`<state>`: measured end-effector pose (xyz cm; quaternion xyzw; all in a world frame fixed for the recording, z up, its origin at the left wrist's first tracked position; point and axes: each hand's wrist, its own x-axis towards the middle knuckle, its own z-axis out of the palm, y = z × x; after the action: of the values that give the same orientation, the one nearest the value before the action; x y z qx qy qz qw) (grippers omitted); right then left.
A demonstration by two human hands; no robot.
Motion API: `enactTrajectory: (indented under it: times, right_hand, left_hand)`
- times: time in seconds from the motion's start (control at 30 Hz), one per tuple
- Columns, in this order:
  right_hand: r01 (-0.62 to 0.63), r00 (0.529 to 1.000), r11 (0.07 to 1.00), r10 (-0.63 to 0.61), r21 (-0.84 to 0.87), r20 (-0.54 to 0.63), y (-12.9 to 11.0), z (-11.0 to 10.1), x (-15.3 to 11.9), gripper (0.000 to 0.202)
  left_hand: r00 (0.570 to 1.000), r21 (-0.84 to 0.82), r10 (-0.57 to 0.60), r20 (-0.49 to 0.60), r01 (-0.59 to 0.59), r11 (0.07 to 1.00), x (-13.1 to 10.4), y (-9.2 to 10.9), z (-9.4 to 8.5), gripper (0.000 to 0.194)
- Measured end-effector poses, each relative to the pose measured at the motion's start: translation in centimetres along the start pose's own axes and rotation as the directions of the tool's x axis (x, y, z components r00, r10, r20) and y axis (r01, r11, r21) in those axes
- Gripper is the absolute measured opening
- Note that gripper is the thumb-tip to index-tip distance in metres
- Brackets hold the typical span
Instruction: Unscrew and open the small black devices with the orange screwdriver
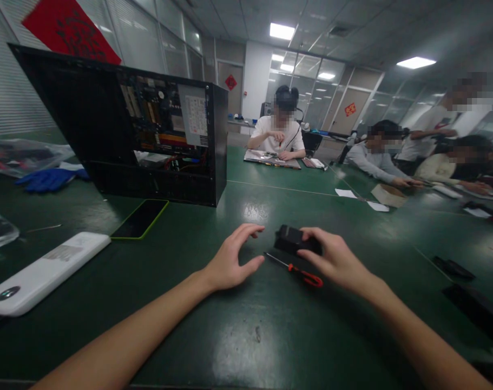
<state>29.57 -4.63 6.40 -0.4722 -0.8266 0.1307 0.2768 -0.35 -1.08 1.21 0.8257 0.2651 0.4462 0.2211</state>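
In the head view my right hand (335,257) grips a small black box-shaped object (290,238) between thumb and fingers, low over the table; its exact kind is not clear. My left hand (235,259) is open, thumb and fingers apart, a short gap to the left of the black object, with nothing in it. Just in front of the black object a screwdriver (297,270) with a red and black handle lies on the green table (246,330), its tip pointing left toward my left hand.
An opened black computer case (221,146) stands at the back left. Near it lie a phone with a green edge (143,219), a long white device (47,273) and blue gloves (47,180). Black items (475,311) lie at the right. Across the table a person (278,135) works; others sit rightward.
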Motion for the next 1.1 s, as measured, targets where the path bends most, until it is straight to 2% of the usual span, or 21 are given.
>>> enactTrajectory:
  times: [0.07,0.13,0.27,0.4,0.5,0.6,0.7,0.8,0.87,0.97,1.1]
  right_hand:
    - [0.079,0.994,0.994,-0.084,0.071,0.066,-2.7,2.7,0.9,0.016]
    - [0.123,0.985,0.988,-0.133,0.094,0.107,-3.8,4.8,1.4,0.016]
    - [0.147,0.977,0.983,-0.162,0.110,0.142,-3.1,7.5,1.6,0.015]
    - [0.131,0.977,0.985,-0.147,0.112,0.151,-2.3,8.6,1.3,0.012]
    - [0.132,0.974,0.984,-0.151,0.118,0.171,-2.1,8.1,1.2,0.011]
    - [0.139,0.973,0.987,-0.151,0.078,0.173,-1.4,5.7,0.9,0.021]
    - [0.030,0.988,0.998,-0.022,-0.051,0.151,0.1,2.6,0.2,0.031]
    - [-0.088,0.970,0.985,0.118,-0.149,0.212,1.3,0.6,-0.6,0.034]
    - [-0.091,0.951,0.979,0.141,-0.184,0.277,1.6,0.5,-0.9,0.034]
    - [-0.049,0.925,0.976,0.124,-0.212,0.358,1.3,1.5,-1.1,0.027]
    - [-0.012,0.920,0.974,0.099,-0.224,0.380,1.0,2.1,-0.9,0.015]
  left_hand:
    - [0.999,-0.009,0.045,0.011,-0.044,0.999,-0.1,0.2,-0.1,0.056]
    - [0.997,-0.023,0.074,0.039,-0.073,0.997,-0.2,0.3,0.0,0.052]
    - [0.990,-0.049,0.067,0.121,-0.061,0.997,-0.2,0.3,0.2,0.041]
    - [0.989,-0.040,0.051,0.137,-0.046,0.998,0.0,0.2,0.5,0.038]
    - [0.989,-0.026,0.034,0.145,-0.031,0.999,0.1,0.0,0.5,0.036]
    - [0.986,0.001,0.005,0.169,-0.005,1.000,0.0,-0.3,0.4,0.035]
    - [0.981,0.028,-0.027,0.192,0.022,0.999,0.0,-0.5,0.4,0.037]
    - [0.978,0.038,-0.063,0.201,0.056,0.998,-0.1,-0.5,0.6,0.036]
    - [0.976,0.039,-0.075,0.205,0.069,0.997,-0.1,-0.5,0.7,0.034]
    - [0.976,0.044,-0.078,0.205,0.071,0.997,0.0,-0.5,0.8,0.034]
    - [0.973,0.052,-0.092,0.211,0.083,0.995,0.0,-0.5,1.0,0.033]
